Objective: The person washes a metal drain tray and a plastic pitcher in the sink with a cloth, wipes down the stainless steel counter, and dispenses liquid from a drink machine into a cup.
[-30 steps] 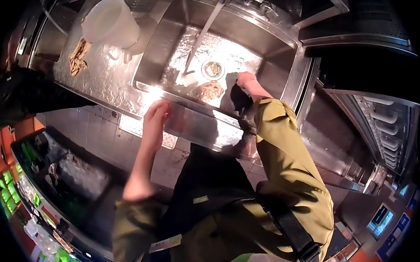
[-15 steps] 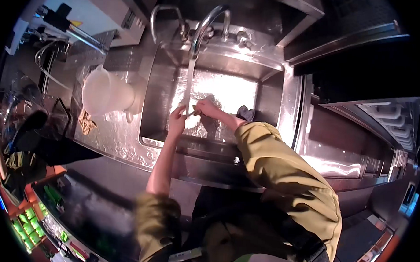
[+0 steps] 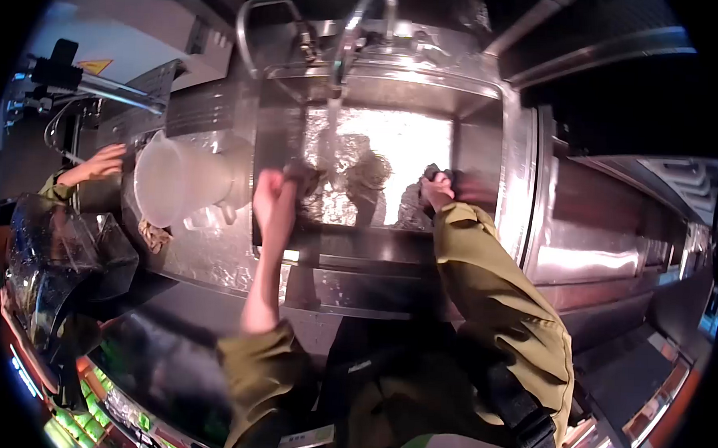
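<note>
My right hand [image 3: 438, 191] is closed on a dark grey crumpled cloth [image 3: 432, 171] at the right side of the steel sink [image 3: 474, 161]. Over the sink's left wall is my left hand [image 3: 273, 198], blurred, with its fingers curled in. Whatever it holds, if anything, is hidden. Water runs from the curved faucet [image 3: 347, 47] into the basin between my hands. Shadows and bright glare lie on the wet sink floor.
A translucent white pitcher [image 3: 162, 182] stands on the wet counter left of the sink, with a crumpled brown cloth [image 3: 155, 237] by its base. Another person's hand [image 3: 101, 165] reaches in at far left, near a clear plastic container [image 3: 54, 231].
My hands have parted from under the stream. The right has moved right onto the dark cloth, the left to the left. Another person's hand has appeared at far left.
</note>
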Motion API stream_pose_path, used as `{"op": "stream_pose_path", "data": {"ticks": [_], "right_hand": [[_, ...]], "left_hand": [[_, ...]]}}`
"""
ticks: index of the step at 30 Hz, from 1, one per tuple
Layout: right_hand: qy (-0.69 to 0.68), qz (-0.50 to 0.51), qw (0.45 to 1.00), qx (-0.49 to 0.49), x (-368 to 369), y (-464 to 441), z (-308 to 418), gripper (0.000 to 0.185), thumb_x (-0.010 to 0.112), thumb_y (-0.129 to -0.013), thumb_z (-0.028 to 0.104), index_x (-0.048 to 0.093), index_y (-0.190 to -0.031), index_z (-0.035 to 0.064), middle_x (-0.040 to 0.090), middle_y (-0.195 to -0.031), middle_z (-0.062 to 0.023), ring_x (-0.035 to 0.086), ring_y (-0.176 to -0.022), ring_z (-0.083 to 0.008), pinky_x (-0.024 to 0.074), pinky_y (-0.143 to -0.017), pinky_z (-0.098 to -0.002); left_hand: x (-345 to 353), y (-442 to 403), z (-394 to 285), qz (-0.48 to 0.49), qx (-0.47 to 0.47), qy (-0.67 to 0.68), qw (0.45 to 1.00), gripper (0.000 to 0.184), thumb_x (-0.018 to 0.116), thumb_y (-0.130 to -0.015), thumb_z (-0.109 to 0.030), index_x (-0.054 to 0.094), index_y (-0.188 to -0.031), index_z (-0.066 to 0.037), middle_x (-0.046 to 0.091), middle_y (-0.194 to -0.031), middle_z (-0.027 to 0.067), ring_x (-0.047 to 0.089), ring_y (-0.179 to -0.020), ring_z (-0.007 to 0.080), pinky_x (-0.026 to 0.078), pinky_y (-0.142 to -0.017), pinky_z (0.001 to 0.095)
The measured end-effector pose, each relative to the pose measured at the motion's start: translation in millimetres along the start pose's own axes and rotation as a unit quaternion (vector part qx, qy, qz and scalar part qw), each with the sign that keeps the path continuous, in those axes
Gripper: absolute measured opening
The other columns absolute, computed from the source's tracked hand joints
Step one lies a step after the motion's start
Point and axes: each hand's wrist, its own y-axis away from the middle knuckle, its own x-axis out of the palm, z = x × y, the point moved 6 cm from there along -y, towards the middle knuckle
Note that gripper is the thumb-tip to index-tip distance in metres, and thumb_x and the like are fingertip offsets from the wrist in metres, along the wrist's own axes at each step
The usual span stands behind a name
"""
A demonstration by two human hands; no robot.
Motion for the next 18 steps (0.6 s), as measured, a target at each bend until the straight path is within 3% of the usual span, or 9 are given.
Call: {"op": "stream_pose_path", "data": {"ticks": [4,7,9,10,11,13,15,17,18], "right_hand": [[0.102,0.059,0.992,-0.05,-26,42,64,0.037,0.051,-0.074,0.024,0.048,-0.102,-0.0002,0.06,-0.09,-0.0168,0.055,-0.091,-0.0343,0.0431,-0.079,-0.0419],[0.003,0.018,0.993,-0.114,-148,151,180,0.028,0.049,-0.074,0.017,0.049,-0.097,0.0005,0.059,-0.089,-0.0177,0.056,-0.087,-0.036,0.0439,-0.076,-0.0435],[0.037,0.037,0.992,-0.116,-132,134,191,0.024,0.053,-0.074,0.016,0.05,-0.093,0.0009,0.059,-0.087,-0.0202,0.055,-0.084,-0.038,0.0442,-0.074,-0.0437],[0.013,0.015,0.992,-0.125,-137,132,201,0.024,0.055,-0.074,0.017,0.05,-0.092,0.0015,0.058,-0.086,-0.0203,0.055,-0.084,-0.0377,0.0439,-0.074,-0.0434],[-0.011,-0.009,0.991,-0.134,-142,132,212,0.024,0.056,-0.074,0.018,0.05,-0.092,0.0022,0.057,-0.086,-0.0204,0.055,-0.084,-0.0374,0.0436,-0.073,-0.0431],[-0.092,-0.096,0.977,-0.164,-159,138,232,0.021,0.058,-0.075,0.015,0.049,-0.091,0.0041,0.055,-0.084,-0.0181,0.054,-0.084,-0.0349,0.043,-0.072,-0.0407],[-0.214,-0.13,0.951,-0.178,-173,143,251,0.02,0.059,-0.073,0.007,0.048,-0.09,0.0047,0.053,-0.083,-0.0176,0.053,-0.081,-0.0325,0.0431,-0.071,-0.0374],[-0.358,-0.111,0.913,-0.163,-182,144,258,0.016,0.057,-0.077,0.005,0.048,-0.09,0.004,0.054,-0.082,-0.0124,0.053,-0.077,-0.0204,0.0422,-0.07,-0.0306],[-0.401,-0.124,0.891,-0.176,-183,140,258,0.014,0.056,-0.079,0.006,0.048,-0.09,0.0037,0.055,-0.082,-0.0107,0.052,-0.077,-0.0174,0.0419,-0.069,-0.0292]], "left_hand": [[-110,42,-12,-0.115,0.041,0.024,0.992,0.006,0.049,-0.075,0.0,0.048,-0.076,-0.005,0.042,-0.063,-0.0036,0.036,-0.057,0.0038,0.03,-0.052,0.0168],[-159,40,3,-0.157,0.081,0.006,0.984,0.004,0.053,-0.078,-0.002,0.049,-0.079,-0.003,0.046,-0.064,-0.003,0.042,-0.058,0.0042,0.034,-0.05,0.0185],[-164,31,34,-0.045,0.009,-0.044,0.998,0.009,0.056,-0.078,-0.006,0.053,-0.086,-0.003,0.053,-0.074,0.004,0.049,-0.062,0.0097,0.04,-0.053,0.0209],[-169,30,40,-0.071,0.119,-0.284,0.949,0.017,0.058,-0.078,-0.013,0.056,-0.094,-0.006,0.055,-0.094,0.012,0.055,-0.067,0.0196,0.045,-0.057,0.0263],[-163,44,18,-0.166,0.097,-0.456,0.869,0.02,0.059,-0.078,-0.015,0.057,-0.097,-0.008,0.049,-0.107,0.0155,0.056,-0.079,0.0271,0.047,-0.066,0.0309],[-151,66,-22,-0.241,0.074,-0.455,0.854,0.02,0.06,-0.075,-0.012,0.058,-0.095,-0.009,0.047,-0.111,0.0153,0.055,-0.084,0.0289,0.046,-0.068,0.0333],[-130,76,-22,-0.22,0.181,-0.329,0.9,0.022,0.059,-0.072,-0.008,0.058,-0.094,-0.008,0.051,-0.106,0.0148,0.055,-0.087,0.0285,0.045,-0.071,0.0343],[-66,63,-18,-0.023,0.322,-0.202,0.925,0.025,0.059,-0.07,-0.004,0.058,-0.094,-0.005,0.055,-0.098,0.0149,0.056,-0.087,0.0284,0.044,-0.072,0.0342],[-31,44,-9,0.052,0.274,-0.195,0.94,0.027,0.058,-0.069,-0.002,0.056,-0.096,-0.002,0.057,-0.092,0.0155,0.055,-0.088,0.0305,0.044,-0.073,0.0348]]}}
